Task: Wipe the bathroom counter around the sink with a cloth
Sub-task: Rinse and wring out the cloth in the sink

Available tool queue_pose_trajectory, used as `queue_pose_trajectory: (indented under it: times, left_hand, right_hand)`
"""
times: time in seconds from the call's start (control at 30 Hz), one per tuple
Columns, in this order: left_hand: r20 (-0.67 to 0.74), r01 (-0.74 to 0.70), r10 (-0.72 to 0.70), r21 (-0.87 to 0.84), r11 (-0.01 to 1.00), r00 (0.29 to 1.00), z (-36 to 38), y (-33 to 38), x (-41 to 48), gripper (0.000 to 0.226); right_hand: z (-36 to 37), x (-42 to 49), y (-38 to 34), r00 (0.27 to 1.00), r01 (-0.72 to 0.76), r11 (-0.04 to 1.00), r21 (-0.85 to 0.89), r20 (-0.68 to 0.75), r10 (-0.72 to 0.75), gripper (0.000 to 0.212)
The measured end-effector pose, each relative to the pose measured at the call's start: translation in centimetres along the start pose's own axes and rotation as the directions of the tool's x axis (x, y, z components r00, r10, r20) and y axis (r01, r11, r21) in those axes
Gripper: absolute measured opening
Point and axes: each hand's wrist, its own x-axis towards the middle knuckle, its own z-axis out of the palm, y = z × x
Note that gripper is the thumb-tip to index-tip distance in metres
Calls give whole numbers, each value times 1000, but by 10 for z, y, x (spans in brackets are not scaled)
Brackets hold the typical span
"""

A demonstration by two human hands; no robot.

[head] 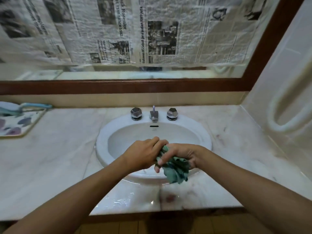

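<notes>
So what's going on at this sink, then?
A person stands at a bathroom sink holding a bunched green cloth in both hands, just above the front of the basin. The left hand and the right hand grip it close together, as if wringing it out. The cloth is off the marble counter, so no wiping is happening right now. The counter's front edge shows a wet sheen, and no water seems to be running from the tap.
</notes>
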Motion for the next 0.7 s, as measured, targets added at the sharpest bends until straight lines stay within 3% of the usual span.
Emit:
queue_pose_trajectory:
  times: [0.07,0.13,0.23,0.43,0.53,0.6,0.63,0.7]
  left_hand:
    - [29,-51,49,66,996,998,-5,-18,22,58]
    - [50,-115,109,136,984,993,-11,-35,44,30]
    - [73,-188,177,211,959,982,-22,-60,73,7]
    - [178,-111,61,288,951,982,-26,-93,98,32]
    - [218,-14,-65,343,939,974,-13,-94,103,36]
    - [257,46,-141,345,937,956,-7,-86,108,25]
    - [292,124,-216,304,944,932,-2,-82,111,20]
    - [514,400,-397,111,910,760,13,-69,111,17]
  right_hand:
    - [-14,3,-17,1000,17,994,-111,5,-16,23]
    - [-28,5,-33,1000,22,984,-175,-6,-23,11]
    - [-55,8,-50,998,19,976,-217,61,-5,13]
    - [-87,27,-57,1000,4,967,-256,-17,-8,29]
    - [-93,37,-62,985,13,911,-413,-152,-83,39]
    - [-97,45,-66,940,-26,791,-611,-286,-189,39]
    - [-98,49,-67,896,-84,676,-732,-353,-271,35]
    - [-101,54,-65,801,-263,341,-902,-402,-443,19]
